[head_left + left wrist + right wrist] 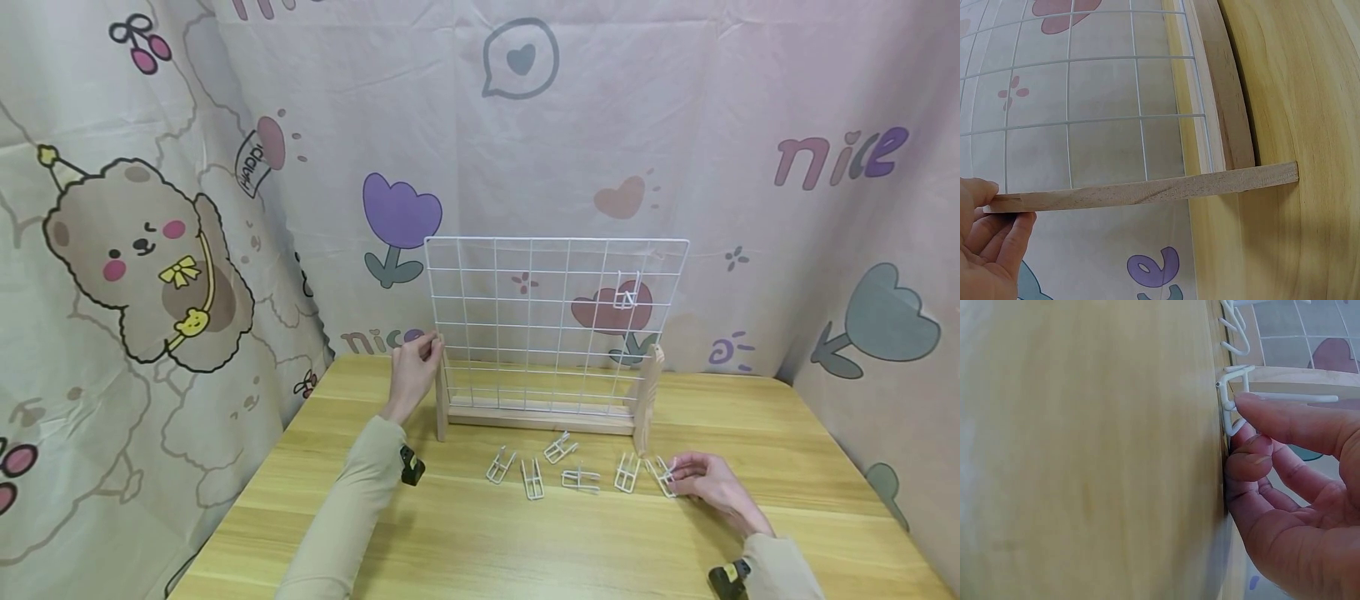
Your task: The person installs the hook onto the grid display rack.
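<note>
A white wire grid panel [491, 308] stands upright in a wooden stand [540, 418]. My left hand [414, 375] pinches the top of the stand's left wooden post [1141, 191] between thumb and fingers. At the right end of a row of white wire hooks, my right hand [708, 481] pinches one hook [1225, 403] low at the table surface, thumb on its frame. Another white hook [625, 300] hangs on the upper right of the grid.
Several more white hooks lie on the wooden table [525, 550] in front of the stand, among them one hook [627, 473] just left of my right hand. The stand's right post [647, 400] rises behind them. A printed cloth [510, 142] hangs behind and beside the table.
</note>
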`<state>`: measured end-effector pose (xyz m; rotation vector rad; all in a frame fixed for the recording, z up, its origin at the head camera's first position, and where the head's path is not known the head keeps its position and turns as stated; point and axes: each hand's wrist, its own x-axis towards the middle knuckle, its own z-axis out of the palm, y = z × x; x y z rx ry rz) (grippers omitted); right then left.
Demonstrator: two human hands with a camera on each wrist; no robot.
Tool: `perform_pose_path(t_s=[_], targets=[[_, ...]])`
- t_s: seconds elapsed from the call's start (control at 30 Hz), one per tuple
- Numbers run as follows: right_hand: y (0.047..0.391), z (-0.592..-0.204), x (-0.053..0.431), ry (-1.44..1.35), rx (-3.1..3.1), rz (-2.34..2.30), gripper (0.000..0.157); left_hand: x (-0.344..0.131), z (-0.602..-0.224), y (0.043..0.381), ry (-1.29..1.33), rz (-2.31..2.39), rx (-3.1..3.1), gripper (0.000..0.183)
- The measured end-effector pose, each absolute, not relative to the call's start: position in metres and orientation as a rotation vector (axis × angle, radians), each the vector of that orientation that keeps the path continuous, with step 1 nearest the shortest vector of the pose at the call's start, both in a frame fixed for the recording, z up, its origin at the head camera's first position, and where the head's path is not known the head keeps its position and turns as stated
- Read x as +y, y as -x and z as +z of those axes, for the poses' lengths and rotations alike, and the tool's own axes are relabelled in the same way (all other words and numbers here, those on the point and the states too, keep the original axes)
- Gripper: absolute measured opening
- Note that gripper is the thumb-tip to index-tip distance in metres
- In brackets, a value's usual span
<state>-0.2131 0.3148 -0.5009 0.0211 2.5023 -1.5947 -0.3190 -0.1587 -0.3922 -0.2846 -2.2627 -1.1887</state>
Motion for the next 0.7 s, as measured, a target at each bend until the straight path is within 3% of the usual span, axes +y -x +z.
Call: perform_pose_path(t_s=[0.7], targets=[[0.2143, -0.5002, 0.3143, -0.094, 2.491, -1.552, 0.044, -0.1583, -0.3925, 0.3196, 0.269, -1.239, -2.254, 0.03]])
